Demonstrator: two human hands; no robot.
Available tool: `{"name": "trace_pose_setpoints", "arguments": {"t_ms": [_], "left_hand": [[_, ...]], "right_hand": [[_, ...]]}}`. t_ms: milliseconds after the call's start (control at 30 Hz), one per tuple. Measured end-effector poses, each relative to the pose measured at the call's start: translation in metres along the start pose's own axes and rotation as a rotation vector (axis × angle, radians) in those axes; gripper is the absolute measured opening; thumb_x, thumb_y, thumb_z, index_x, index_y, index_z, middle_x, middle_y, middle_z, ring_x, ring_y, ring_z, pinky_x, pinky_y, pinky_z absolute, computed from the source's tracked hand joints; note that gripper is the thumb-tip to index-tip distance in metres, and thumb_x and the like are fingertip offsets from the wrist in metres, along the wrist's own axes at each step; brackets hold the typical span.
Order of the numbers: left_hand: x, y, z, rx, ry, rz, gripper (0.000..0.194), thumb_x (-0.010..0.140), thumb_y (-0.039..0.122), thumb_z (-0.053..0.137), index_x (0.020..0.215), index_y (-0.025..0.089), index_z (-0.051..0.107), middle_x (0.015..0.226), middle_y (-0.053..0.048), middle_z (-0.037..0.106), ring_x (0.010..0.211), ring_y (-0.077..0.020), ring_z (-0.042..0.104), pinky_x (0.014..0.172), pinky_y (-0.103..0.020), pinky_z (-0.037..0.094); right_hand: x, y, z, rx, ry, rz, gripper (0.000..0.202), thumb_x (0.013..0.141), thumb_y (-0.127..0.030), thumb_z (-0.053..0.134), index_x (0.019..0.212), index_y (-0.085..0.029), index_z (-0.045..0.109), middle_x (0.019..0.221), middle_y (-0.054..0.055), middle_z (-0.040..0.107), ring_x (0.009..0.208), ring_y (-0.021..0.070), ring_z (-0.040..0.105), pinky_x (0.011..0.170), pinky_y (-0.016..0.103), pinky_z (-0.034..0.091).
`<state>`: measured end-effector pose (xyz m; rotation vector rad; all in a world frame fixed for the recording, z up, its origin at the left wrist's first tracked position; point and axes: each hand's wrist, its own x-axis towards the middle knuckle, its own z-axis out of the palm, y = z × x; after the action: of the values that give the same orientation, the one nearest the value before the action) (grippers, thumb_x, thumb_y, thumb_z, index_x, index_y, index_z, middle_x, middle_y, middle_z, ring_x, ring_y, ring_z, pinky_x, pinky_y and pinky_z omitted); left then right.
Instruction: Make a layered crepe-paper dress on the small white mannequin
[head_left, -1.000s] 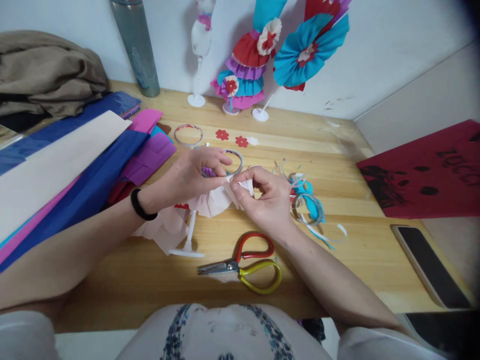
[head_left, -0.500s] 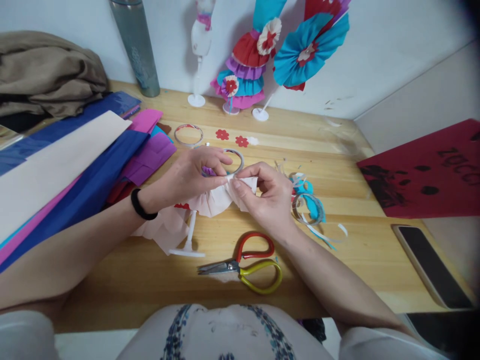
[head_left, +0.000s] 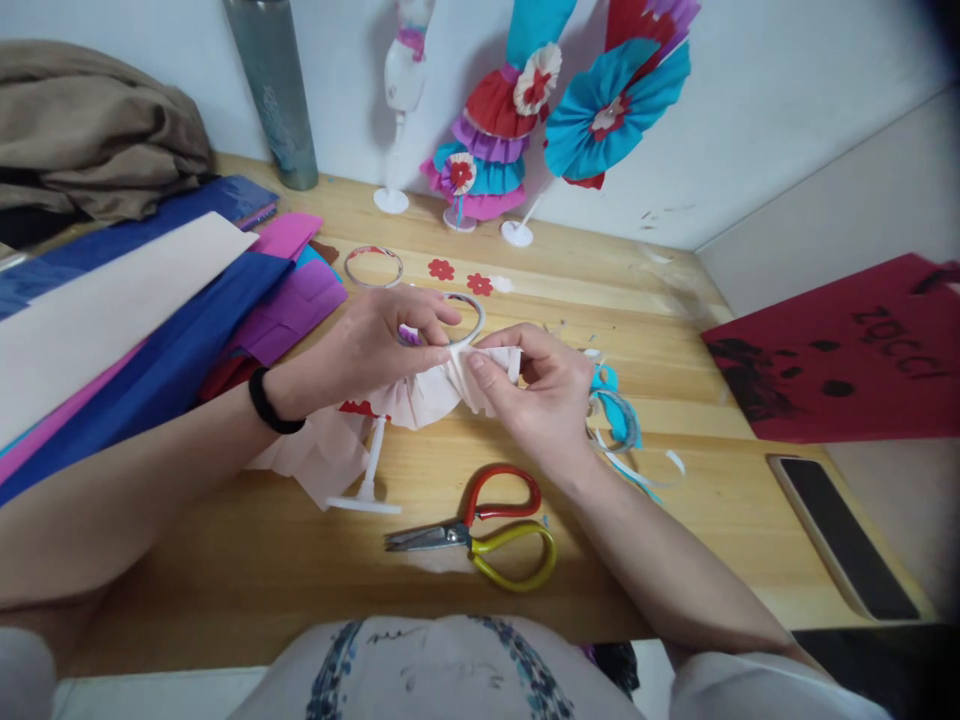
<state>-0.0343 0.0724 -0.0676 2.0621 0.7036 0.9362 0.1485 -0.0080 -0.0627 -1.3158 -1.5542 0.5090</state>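
While the left hand (head_left: 375, 338) and right hand (head_left: 541, 388) pinch the paper (head_left: 421, 398) close together, small, even folds should suit it best.

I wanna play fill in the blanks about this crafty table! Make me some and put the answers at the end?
1. The right hand pinches the pleated pale paper between its fingers and ____.
2. A black band circles the ____ wrist.
3. Beyond the hands, ____ red paper flowers lie on the table.
4. The scissors have one red handle and one ____ handle.

Answers: thumb; left; two; yellow.
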Motion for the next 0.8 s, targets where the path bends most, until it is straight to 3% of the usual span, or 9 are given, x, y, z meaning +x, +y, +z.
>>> {"name": "trace_pose_setpoints", "arguments": {"t_ms": [233, 467, 667, 800], "left_hand": [[-0.001, -0.001, 0.006, 0.029, 0.038, 0.049, 0.011, 0.077, 0.026, 0.074, 0.068, 0.02, 0.071, 0.108, -0.006, 0.079, 0.107, -0.024, 0.073, 0.101, -0.04, 0.057], [-0.001, -0.001, 0.006, 0.012, 0.006, 0.091, 0.013, 0.081, 0.028, 0.073, 0.072, 0.019, 0.072, 0.108, -0.008, 0.079, 0.11, -0.0271, 0.072, 0.105, -0.046, 0.054], [-0.001, -0.005, 0.006, -0.011, -0.01, 0.11, 0.016, 0.079, 0.032, 0.074, 0.071, 0.02, 0.073, 0.109, -0.009, 0.079, 0.11, -0.0293, 0.072, 0.103, -0.045, 0.056], [-0.001, -0.008, 0.006, -0.002, -0.001, 0.125, 0.014, 0.08, 0.03, 0.075, 0.071, 0.019, 0.073, 0.108, -0.01, 0.079, 0.108, -0.0269, 0.073, 0.101, -0.042, 0.056]], "right_hand": [[-0.001, -0.004, -0.003, -0.065, -0.1, -0.177, 0.011, 0.087, -0.021, 0.064, 0.077, -0.024, 0.069, 0.076, 0.001, 0.073, 0.067, 0.0167, 0.065, 0.064, 0.031, 0.049], [-0.001, 0.002, -0.005, -0.175, -0.038, -0.235, 0.01, 0.085, -0.02, 0.065, 0.075, -0.023, 0.065, 0.065, -0.001, 0.066, 0.055, 0.0137, 0.056, 0.054, 0.028, 0.042], [0.004, 0.008, -0.009, -0.288, -0.058, -0.522, 0.012, 0.086, -0.012, 0.062, 0.081, -0.022, 0.061, 0.069, -0.001, 0.067, 0.057, 0.0126, 0.059, 0.055, 0.027, 0.043], [0.005, 0.01, -0.01, -0.299, -0.048, -0.477, 0.009, 0.085, -0.014, 0.064, 0.082, -0.022, 0.06, 0.066, -0.003, 0.062, 0.054, 0.0118, 0.054, 0.053, 0.026, 0.042]]}}
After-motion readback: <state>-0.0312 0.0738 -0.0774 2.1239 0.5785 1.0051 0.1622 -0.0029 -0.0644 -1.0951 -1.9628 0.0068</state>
